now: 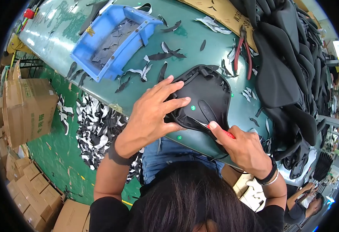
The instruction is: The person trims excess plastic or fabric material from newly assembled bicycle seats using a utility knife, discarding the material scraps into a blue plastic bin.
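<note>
A black bicycle saddle (212,91) lies underside up at the near edge of the green table, its hollow shell facing me. My left hand (150,110) grips its left side, fingers spread over the rim and the thumb at the near edge. In my right hand (243,149) is a red-handled knife (228,134), closed in the fingers, with the thumb pressed forward. Its thin metal blade touches or lies very close to the saddle's near rim; the exact contact is hidden by the thumb.
Left of the saddle stands a blue bin (117,63) holding dark scraps. Red-handled pliers (242,54) rest beyond it. More black saddles (277,65) are heaped at right. Trimmings litter the table; a scrap pile (96,131) covers the floor near cardboard boxes (30,110). Another person (304,207) is at lower right.
</note>
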Action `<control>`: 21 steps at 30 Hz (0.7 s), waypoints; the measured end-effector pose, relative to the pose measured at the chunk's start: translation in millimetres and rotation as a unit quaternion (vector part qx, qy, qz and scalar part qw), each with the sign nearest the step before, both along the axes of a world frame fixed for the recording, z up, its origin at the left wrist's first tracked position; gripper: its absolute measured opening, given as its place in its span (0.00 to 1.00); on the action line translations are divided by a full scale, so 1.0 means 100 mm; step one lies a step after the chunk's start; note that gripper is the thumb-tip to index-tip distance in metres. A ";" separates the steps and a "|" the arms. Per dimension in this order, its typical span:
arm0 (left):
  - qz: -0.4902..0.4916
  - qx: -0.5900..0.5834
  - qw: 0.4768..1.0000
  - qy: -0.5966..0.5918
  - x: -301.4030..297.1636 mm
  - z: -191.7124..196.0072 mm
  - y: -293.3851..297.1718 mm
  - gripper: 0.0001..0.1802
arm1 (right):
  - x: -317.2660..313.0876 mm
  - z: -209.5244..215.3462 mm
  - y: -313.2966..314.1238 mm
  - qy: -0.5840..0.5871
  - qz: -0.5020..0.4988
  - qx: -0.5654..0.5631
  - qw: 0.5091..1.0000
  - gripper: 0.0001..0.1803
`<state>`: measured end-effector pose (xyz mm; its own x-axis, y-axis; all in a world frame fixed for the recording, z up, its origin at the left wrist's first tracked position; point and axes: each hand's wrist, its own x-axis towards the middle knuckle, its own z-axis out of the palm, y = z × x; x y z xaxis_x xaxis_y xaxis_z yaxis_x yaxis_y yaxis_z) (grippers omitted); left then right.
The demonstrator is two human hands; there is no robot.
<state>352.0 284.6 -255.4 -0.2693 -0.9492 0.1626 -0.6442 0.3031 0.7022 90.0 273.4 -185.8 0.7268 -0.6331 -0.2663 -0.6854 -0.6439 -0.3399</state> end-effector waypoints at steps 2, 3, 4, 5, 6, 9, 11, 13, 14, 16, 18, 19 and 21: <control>0.001 -0.001 1.000 -0.004 0.02 0.01 -0.01 0.32 | -0.11 0.00 0.02 -0.024 0.011 0.042 0.999 0.38; 0.001 -0.001 1.000 -0.002 0.02 0.02 -0.01 0.32 | -0.17 0.03 0.03 -0.022 0.010 0.042 0.999 0.38; 0.004 0.004 1.000 -0.002 0.03 0.02 -0.01 0.31 | -0.23 0.07 0.05 0.004 0.009 0.048 0.999 0.39; 0.005 0.008 1.000 0.000 0.03 0.03 -0.01 0.31 | -0.29 0.10 0.09 0.030 0.005 0.052 0.998 0.39; 0.003 0.006 1.000 -0.001 0.02 0.03 -0.02 0.31 | -0.36 0.12 0.15 0.030 -0.009 0.055 0.998 0.39; 0.005 0.005 1.000 -0.003 0.03 0.02 -0.02 0.32 | -0.44 0.26 0.36 0.123 -0.041 0.065 0.989 0.37; 0.003 0.007 1.000 0.004 0.02 0.03 -0.01 0.32 | -0.48 0.36 0.42 0.123 -0.055 0.078 0.988 0.36; 0.003 0.009 1.000 0.011 0.03 0.05 0.01 0.32 | -0.50 0.41 0.43 0.094 -0.082 0.070 0.990 0.38; -0.009 0.001 1.000 -0.001 0.02 0.06 0.00 0.34 | -0.50 0.37 0.44 0.006 -0.143 0.057 0.988 0.31; -0.025 -0.003 1.000 -0.017 -0.01 0.15 0.01 0.36 | -0.50 0.08 0.49 -0.099 -0.233 0.003 0.967 0.30; 0.045 -0.061 0.995 -0.061 -0.13 0.28 0.03 0.34 | -0.36 -0.03 0.42 -0.182 -0.330 -0.007 0.926 0.28; 0.044 -0.062 0.995 -0.066 -0.19 0.26 0.11 0.34 | -0.30 -0.10 0.35 -0.165 -0.347 0.030 0.923 0.29; 0.373 0.223 0.851 0.295 -0.32 0.12 0.37 0.32 | -0.18 -0.16 0.27 -0.205 -0.397 0.116 0.887 0.28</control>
<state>320.2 321.6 -243.1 0.4380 -0.8235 -0.3605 -0.0369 -0.4172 0.9081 72.2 299.9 -202.2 0.1422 -0.9515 -0.2730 -0.6790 0.1068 -0.7263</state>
